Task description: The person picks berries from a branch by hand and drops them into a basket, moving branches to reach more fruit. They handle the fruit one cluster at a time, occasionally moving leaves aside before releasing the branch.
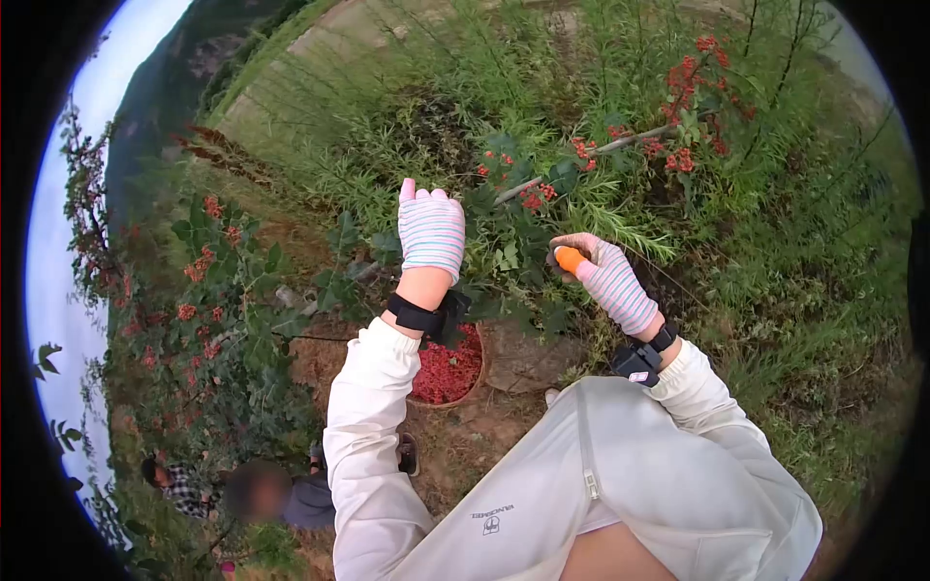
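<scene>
- Covering the left hand [432, 230] is a thin knit glove striped pink, white and pale blue, with bare pink fingertips; the right hand [589, 261] wears the same stripes, with an orange sleeve [569, 259] round the thumb and brownish, stained fingers
- Black straps circle both wrists, beside the gathered cuffs of a smooth white jacket [678, 455]
- Small, round, bead-like red berries [684, 82] sit in bunches on a slender, greyish branch [635, 141] with green leaves
- That branch slants up and rightward, its near end just beside the left hand and its middle above the right
- Left fingers are mostly folded, one raised; right thumb and fingers close toward each other; whether either hand has hold of anything I cannot tell
- Below the left wrist, partly hidden by it, a round container [446, 404] holds loose picked berries [451, 368]
- It stands on bare brown soil [460, 450], near a flat stone [533, 358]
- Feathery weeds [823, 261] spread beyond; at lower left are two people, one in checked cloth [184, 492], under a dark hillside [160, 145] and pale sky [58, 242]
</scene>
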Tool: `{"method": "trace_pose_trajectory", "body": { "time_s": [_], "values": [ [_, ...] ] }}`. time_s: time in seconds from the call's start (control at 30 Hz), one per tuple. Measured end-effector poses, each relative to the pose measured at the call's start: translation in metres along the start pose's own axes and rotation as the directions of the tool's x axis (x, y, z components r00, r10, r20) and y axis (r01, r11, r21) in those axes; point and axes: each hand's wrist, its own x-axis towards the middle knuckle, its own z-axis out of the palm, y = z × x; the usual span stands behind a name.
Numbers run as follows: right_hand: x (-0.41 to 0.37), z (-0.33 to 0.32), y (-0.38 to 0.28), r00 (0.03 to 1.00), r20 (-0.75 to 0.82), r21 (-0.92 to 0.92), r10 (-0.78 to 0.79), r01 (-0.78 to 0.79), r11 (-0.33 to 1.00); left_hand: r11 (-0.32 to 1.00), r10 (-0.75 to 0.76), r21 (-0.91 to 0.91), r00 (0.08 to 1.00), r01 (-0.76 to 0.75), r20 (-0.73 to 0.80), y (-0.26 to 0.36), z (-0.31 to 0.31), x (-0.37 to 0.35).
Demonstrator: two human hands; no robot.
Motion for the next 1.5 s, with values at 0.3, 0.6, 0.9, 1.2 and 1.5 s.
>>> {"method": "trace_pose_trajectory", "body": {
  "time_s": [0.3, 0.6, 0.9, 1.2, 1.5],
  "values": [
    [-0.011, -0.030, 0.000, 0.999, 0.039, -0.006, -0.005, 0.005, 1.000, 0.966, -0.029, 0.254, 0.997, 0.046, -0.069, 0.006, 0.017, 0.009],
    [0.028, -0.003, -0.012, 0.819, 0.254, -0.690, -0.514, 0.526, 0.498, 0.970, -0.241, -0.039, 0.965, 0.238, -0.105, -0.004, 0.015, 0.010],
    [0.094, 0.068, -0.013, 0.918, 0.381, -0.895, -0.113, 0.397, 0.202, 0.983, 0.037, 0.183, 0.998, -0.025, -0.060, -0.010, 0.018, 0.003],
    [0.085, 0.064, -0.001, 0.918, 0.340, -0.876, -0.205, 0.388, 0.286, 0.835, -0.523, -0.343, 0.816, 0.431, -0.246, 0.011, 0.058, -0.008],
    [0.076, 0.062, 0.007, 0.932, 0.340, -0.857, -0.129, 0.363, 0.365, 0.982, -0.187, -0.089, 0.760, 0.169, -0.623, -0.051, -0.019, 0.013]
  ]
}}
